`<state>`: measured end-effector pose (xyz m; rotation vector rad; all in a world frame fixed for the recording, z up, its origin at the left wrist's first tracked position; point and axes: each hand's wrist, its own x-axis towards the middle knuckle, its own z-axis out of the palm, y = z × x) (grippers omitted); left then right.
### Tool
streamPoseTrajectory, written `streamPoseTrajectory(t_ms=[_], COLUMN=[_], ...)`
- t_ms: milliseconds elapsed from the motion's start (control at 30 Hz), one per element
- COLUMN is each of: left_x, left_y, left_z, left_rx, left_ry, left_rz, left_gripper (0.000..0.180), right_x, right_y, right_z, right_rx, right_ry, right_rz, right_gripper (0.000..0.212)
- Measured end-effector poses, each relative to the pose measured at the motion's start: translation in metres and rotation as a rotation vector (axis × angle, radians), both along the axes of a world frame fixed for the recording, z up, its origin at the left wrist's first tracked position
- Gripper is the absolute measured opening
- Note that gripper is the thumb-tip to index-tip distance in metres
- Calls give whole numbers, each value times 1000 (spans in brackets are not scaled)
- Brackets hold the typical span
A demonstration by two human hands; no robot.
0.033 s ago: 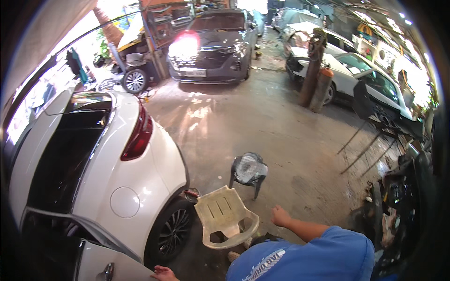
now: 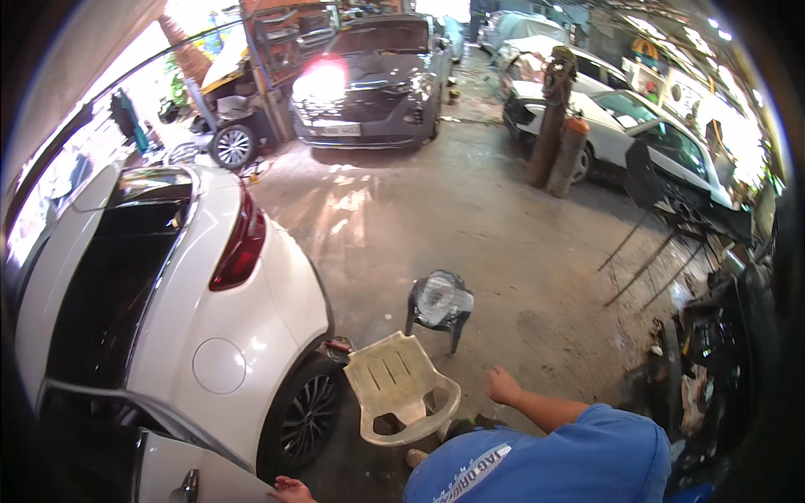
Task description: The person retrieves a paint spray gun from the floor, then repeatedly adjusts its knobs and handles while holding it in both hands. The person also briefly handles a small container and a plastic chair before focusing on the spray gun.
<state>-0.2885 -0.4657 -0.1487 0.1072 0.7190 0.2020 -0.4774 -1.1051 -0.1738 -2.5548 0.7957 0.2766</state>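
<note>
At the lower edge, my left hand (image 2: 292, 489) is at the free edge of the white car's open door (image 2: 163, 465), its fingers closed about that edge. My right hand (image 2: 503, 386) hangs in the air over the floor, fingers curled in and nothing seen in them. Between my two arms stands a cream plastic chair (image 2: 387, 366) with slots in its back. Just beyond it is a dark stool (image 2: 442, 302) with a pale, worn top. The white car (image 2: 289, 293) fills the left side, its rear wheel (image 2: 303, 419) close to the chair.
A grey car (image 2: 369, 92) with a bright light faces me at the back. Two tall gas cylinders (image 2: 560, 142) stand before a silver car (image 2: 662, 134). Dark panels on a metal stand (image 2: 662, 201) and piled car parts (image 2: 713, 352) line the right. A loose wheel (image 2: 233, 147) leans at the back left.
The view has turned very slightly, so the cars, chair and stool sit a little farther left. Both hands keep about the same pose.
</note>
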Motion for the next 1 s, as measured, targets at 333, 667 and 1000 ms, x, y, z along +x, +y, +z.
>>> streamPoseTrajectory(t_ms=[333,667,1000], left_x=[33,23,65], left_y=[-159,-641,-965], left_z=[-48,-47,-4], left_rx=[864,1030,1585], left_ry=[165,-194,-854], left_rz=[-1032,-1769,-2155], left_gripper=[46,22,47], right_x=[-100,-166,-60], right_y=[-78,-326,-601], right_z=[-38,-102,-68], right_rx=[56,339,454], right_ry=[217,398,124], right_rz=[-364,-408,-463], right_gripper=[53,46,46])
